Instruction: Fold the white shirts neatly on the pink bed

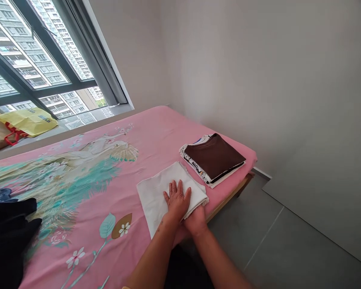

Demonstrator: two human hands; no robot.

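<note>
A folded white garment (156,188) lies near the bed's edge in front of me; its exact kind does not show. My left hand (178,200) rests palm down on top of it, fingers spread and flat. Under the garment's near right edge is my right hand (197,218), turned palm up, with its fingers hidden beneath the fabric. Just beyond, to the right, sits a stack of folded clothes with a dark brown shirt (215,156) on top. Pale printed fabric (195,165) shows below the brown shirt.
A pink floral sheet (156,132) covers the bed. Dark clothes (9,233) lie at the left. Bags, one of them yellow (30,120), stand by the window. Grey walls rise behind and to the right; tiled floor (258,228) runs beside the bed.
</note>
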